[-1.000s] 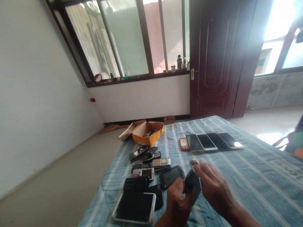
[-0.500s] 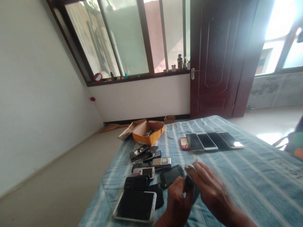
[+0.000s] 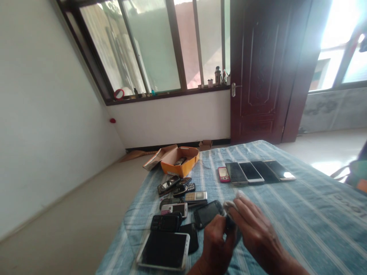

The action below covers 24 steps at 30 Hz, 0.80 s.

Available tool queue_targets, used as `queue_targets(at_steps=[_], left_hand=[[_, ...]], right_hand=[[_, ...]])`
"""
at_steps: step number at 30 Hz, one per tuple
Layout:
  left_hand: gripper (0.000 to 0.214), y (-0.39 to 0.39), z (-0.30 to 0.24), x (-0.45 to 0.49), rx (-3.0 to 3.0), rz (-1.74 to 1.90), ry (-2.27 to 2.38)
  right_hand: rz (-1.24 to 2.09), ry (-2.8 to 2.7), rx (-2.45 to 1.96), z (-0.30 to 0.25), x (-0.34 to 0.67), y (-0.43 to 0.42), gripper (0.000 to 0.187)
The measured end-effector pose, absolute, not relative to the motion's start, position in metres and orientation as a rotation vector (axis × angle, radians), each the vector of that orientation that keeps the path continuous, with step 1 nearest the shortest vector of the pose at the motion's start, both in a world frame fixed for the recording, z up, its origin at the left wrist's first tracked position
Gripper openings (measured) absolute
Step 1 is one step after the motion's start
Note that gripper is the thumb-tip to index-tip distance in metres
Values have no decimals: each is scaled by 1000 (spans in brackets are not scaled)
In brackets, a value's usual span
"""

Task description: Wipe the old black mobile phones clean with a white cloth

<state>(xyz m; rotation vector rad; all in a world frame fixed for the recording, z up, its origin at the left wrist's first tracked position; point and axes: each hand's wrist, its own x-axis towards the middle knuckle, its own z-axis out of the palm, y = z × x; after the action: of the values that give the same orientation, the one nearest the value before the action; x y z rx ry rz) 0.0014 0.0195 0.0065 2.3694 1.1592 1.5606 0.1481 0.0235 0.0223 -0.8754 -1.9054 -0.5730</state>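
Note:
My left hand (image 3: 215, 241) is closed round a dark phone (image 3: 230, 224), most of which the fingers hide. Against its upper part my right hand (image 3: 255, 228) presses a crumpled white cloth (image 3: 229, 206), with its fingers together. Just left of the hands lies a black touchscreen phone (image 3: 208, 214). Nearby are a black phone lying face down (image 3: 191, 237) and a white-framed tablet (image 3: 164, 250). Farther off, several keypad phones (image 3: 195, 196) lie in a loose group.
An orange box (image 3: 180, 167) with its lid open stands at the far left edge of the striped blue sheet (image 3: 312, 221), a phone inside it. Beyond my hands, a small pink phone (image 3: 223, 174) and several smartphones (image 3: 251, 172) lie in a row. A dark red door (image 3: 260, 76) stands behind.
My right hand and the cloth have shifted very slightly against the dark phone. My left hand keeps its grip, and the other phones lie as before.

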Motion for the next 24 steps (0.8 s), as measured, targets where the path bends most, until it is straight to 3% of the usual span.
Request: queue_targets(at_steps=[11, 24], left_hand=[[12, 20, 6, 3, 2368, 1561, 1083], [20, 20, 6, 1, 2436, 1498, 1171]], right_hand=[[-526, -1922, -782, 30, 140, 14, 28], [-554, -1857, -940, 29, 156, 24, 30]])
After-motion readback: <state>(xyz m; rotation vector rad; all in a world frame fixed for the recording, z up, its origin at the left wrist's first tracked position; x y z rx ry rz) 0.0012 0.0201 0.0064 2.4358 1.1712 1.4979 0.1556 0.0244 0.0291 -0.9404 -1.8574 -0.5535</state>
